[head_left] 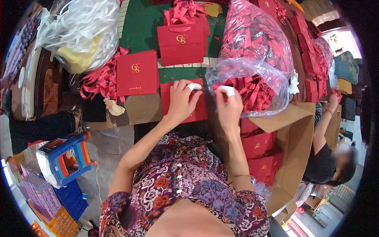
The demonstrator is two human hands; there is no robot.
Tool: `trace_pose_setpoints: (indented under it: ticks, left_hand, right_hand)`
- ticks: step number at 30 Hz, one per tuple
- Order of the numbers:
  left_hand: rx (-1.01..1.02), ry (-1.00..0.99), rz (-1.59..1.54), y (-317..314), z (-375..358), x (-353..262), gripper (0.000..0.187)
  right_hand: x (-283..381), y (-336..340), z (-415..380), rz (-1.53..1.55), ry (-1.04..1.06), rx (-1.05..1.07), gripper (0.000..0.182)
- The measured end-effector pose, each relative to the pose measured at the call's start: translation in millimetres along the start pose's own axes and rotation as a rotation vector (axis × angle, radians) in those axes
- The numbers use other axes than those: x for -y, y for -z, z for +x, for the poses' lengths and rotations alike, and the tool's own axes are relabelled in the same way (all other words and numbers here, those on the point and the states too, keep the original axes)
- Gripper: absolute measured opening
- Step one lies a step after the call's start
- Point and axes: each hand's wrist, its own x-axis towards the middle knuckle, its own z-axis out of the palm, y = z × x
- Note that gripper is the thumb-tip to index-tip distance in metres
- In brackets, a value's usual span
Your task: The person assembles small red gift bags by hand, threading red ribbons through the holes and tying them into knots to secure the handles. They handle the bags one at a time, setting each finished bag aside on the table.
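A flat red paper bag (197,112) lies at the near edge of the table. My left hand (181,100) rests on it with curled fingers, index and thumb closed near its upper right edge. Just right of it, my right hand (230,108) is closed in a pinch, with a bit of red ribbon (216,85) at the fingertips. White covers wrap an index finger on each hand. Beside the right hand, an opened clear plastic bag (286,89) holds a heap of red ribbons (256,93). What lies under my left fingers is hidden.
Red bags with gold lettering stand behind (181,45) and left (136,75). A clear sack of white ribbons (85,27) sits at the back left. An open cardboard box (296,158) with red bags is at my right. Another person (321,158) works further right.
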Motion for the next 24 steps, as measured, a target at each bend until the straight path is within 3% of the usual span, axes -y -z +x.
trace_pose_setpoints:
  ticks: [1, 2, 3, 5, 7, 9, 11, 15, 17, 19, 22, 24]
  left_hand:
    - [0.031, 0.087, -0.181, -1.0, 1.1, -1.7, 0.025]
    - [0.058, 0.370, -0.548, -5.3, 3.9, -5.8, 0.024]
    - [0.059, 0.372, -0.546, -3.9, 7.5, -4.0, 0.024]
    - [0.257, 0.516, -0.688, -1.4, 18.4, 2.8, 0.025]
    - [0.220, 0.470, -0.707, -2.8, 23.0, 7.9, 0.025]
    - [0.313, 0.495, -0.742, 1.7, 26.9, 11.1, 0.023]
    - [0.295, 0.551, -0.708, 9.2, 31.2, 3.7, 0.020]
    - [0.174, 0.438, -0.447, 15.9, 33.9, 2.7, 0.015]
    - [0.150, 0.372, -0.242, 17.7, 37.3, 6.4, 0.016]
    - [0.106, 0.392, -0.328, 16.2, 38.7, 9.1, 0.017]
    - [0.059, 0.259, -0.334, 14.5, 40.3, 16.9, 0.015]
    - [0.126, 0.219, -0.134, 18.8, 41.3, 14.9, 0.015]
  right_hand:
    - [3.3, -4.5, -0.3, 0.008, 0.042, 0.032, 0.011]
    - [4.7, -9.4, -1.9, 0.010, 0.076, 0.069, 0.013]
    - [6.7, -14.3, -3.8, 0.014, 0.110, 0.107, 0.014]
    - [9.5, -20.4, -5.2, 0.025, 0.126, 0.103, 0.016]
    - [4.8, -26.4, -8.5, 0.055, 0.157, 0.176, 0.015]
    - [3.8, -26.3, -9.2, 0.039, 0.187, 0.161, 0.015]
    - [-1.7, -29.9, -10.3, 0.176, 0.083, 0.193, 0.018]
    - [0.7, -24.0, -0.4, 0.122, -0.047, 0.173, 0.016]
    - [-5.4, -23.8, 4.5, 0.122, -0.005, 0.154, 0.018]
    - [-6.1, -21.6, 9.4, -0.010, 0.077, 0.145, 0.022]
    - [-14.2, -29.0, 16.1, -0.039, 0.052, 0.144, 0.021]
    - [-23.5, -39.4, 24.0, -0.031, 0.064, 0.050, 0.025]
